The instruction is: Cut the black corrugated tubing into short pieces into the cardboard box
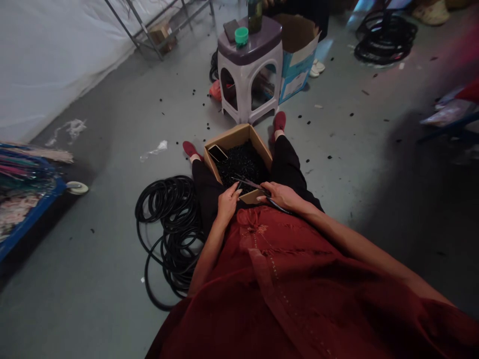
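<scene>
Right hand (280, 195) closed around what look like scissors (250, 183), left hand (227, 202) pinching something dark (239, 185) at the box (259, 143), black pieces (243, 158) heaped inside, black coils (178, 225) on the floor (108, 249) apparently left to do!

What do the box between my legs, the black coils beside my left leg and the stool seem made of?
Box: probably cardboard, matte brown, with thin flat walls. Black coils: likely rubber or flexible plastic, slightly shiny, bending into smooth loops. Stool: apparently moulded plastic, smooth with a faint sheen, judging by its rounded leg openings.
</scene>
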Motion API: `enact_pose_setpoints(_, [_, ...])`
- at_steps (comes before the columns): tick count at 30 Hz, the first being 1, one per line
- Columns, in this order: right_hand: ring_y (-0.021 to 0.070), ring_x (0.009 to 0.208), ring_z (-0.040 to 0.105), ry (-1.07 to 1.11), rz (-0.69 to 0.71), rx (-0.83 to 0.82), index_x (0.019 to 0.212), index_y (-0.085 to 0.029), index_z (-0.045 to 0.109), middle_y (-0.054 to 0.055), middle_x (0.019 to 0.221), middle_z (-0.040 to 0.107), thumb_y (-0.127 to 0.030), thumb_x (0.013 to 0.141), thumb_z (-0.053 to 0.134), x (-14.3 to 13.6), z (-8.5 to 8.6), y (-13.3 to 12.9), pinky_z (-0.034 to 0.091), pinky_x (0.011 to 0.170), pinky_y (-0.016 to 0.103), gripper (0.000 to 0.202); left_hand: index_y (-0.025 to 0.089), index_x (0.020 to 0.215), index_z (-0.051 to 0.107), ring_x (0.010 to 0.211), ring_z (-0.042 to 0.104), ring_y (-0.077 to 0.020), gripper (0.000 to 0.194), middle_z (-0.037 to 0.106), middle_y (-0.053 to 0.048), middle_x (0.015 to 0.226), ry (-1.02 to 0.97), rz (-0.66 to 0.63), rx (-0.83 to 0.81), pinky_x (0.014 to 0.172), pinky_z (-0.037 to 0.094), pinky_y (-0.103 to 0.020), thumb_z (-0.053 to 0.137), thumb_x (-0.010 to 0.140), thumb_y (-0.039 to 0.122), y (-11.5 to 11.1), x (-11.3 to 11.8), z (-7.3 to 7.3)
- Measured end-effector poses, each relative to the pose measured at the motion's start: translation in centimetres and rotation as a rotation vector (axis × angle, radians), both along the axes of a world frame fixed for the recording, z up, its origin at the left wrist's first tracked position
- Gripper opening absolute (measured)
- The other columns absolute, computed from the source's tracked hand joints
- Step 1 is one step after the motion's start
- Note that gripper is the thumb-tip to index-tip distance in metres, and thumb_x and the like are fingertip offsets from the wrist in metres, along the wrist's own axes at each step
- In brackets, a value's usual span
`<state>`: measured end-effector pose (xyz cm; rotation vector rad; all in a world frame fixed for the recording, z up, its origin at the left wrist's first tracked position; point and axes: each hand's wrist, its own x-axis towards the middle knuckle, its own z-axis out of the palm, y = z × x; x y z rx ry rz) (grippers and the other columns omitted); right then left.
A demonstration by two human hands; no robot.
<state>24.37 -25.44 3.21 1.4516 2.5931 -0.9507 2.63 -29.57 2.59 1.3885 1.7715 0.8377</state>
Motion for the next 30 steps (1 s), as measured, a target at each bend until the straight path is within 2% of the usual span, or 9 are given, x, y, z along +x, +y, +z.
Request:
enact_pose_setpoints(6, [0.0257,0.093,0.06,-0.045,-0.007,0.051,0.124,-0.02,0.05,0.013,0.107,0.061,-0.061,0.089,0.043,-0.4,0.7,-0.1,0.04,0.072,0.029,0.054,0.021,0.122,0.064,0.061,0.061,-0.0111,0.035,0.073,-0.003,0.092,0.011,-0.001,0.034,0.07,0.051,-0.024,0.055,0.089,0.024,0.0,-0.2,-0.4])
enact_pose_setpoints(13, [0.0253,0.094,0.06,-0.031,0.002,0.02,0.126,-0.02,0.048,0.013,0.109,0.06,-0.06,0.089,0.044,-0.5,0.7,-0.1,0.041,0.073,0.029,0.055,0.024,0.124,0.063,0.063,0.062,-0.0113,0.036,0.071,-0.004,0.108,0.045,-0.063,0.066,0.071,0.052,-0.025,0.055,0.09,0.029,-0.1,-0.3,-1.0])
enact_pose_setpoints(18, [0.0256,0.097,0.059,0.002,0.004,-0.011,0.127,-0.019,0.047,0.013,0.109,0.06,-0.059,0.087,0.049,-0.4,0.2,0.2,0.042,0.077,0.029,0.057,0.025,0.124,0.063,0.082,0.068,-0.0173,0.036,0.066,-0.006,0.123,0.092,-0.136,0.088,0.076,0.053,-0.029,0.053,0.09,0.029,0.0,-0.2,-1.3])
enact_pose_setpoints(22, [0.0246,0.098,0.059,0.029,0.0,-0.013,0.124,-0.018,0.049,0.013,0.109,0.06,-0.056,0.09,0.046,-0.3,-0.2,0.3,0.042,0.08,0.029,0.051,0.026,0.124,0.063,0.088,0.068,-0.0195,0.036,0.067,-0.006,0.121,0.085,-0.159,0.101,0.078,0.053,-0.03,0.053,0.09,0.029,0.0,-0.1,-1.3])
enact_pose_setpoints(26, [0.024,0.099,0.059,0.044,0.018,-0.025,0.119,-0.016,0.051,0.014,0.108,0.061,-0.05,0.093,0.042,-0.2,-0.5,0.2,0.042,0.082,0.029,0.044,0.024,0.122,0.064,0.081,0.067,-0.0173,0.035,0.067,-0.006,0.121,0.039,-0.138,0.071,0.074,0.052,-0.028,0.054,0.088,0.027,-0.1,0.1,-1.0])
enact_pose_setpoints(28, [0.0239,0.098,0.059,0.041,0.023,-0.02,0.119,-0.015,0.051,0.014,0.108,0.062,-0.049,0.093,0.042,-0.2,-0.5,0.2,0.042,0.081,0.029,0.043,0.021,0.124,0.062,0.072,0.064,-0.0147,0.037,0.07,-0.007,0.111,-0.04,-0.116,0.014,0.068,0.05,-0.026,0.054,0.088,0.027,-0.1,0.2,-0.8])
enact_pose_setpoints(30, [0.0237,0.097,0.06,0.033,0.022,-0.011,0.118,-0.015,0.051,0.014,0.107,0.063,-0.047,0.093,0.043,-0.1,-0.5,0.1,0.041,0.08,0.029,0.041,0.018,0.125,0.06,0.063,0.058,-0.0117,0.039,0.072,-0.006,0.097,-0.205,-0.098,-0.066,0.06,0.047,-0.024,0.052,0.088,0.029,-0.2,0.3,-0.6])
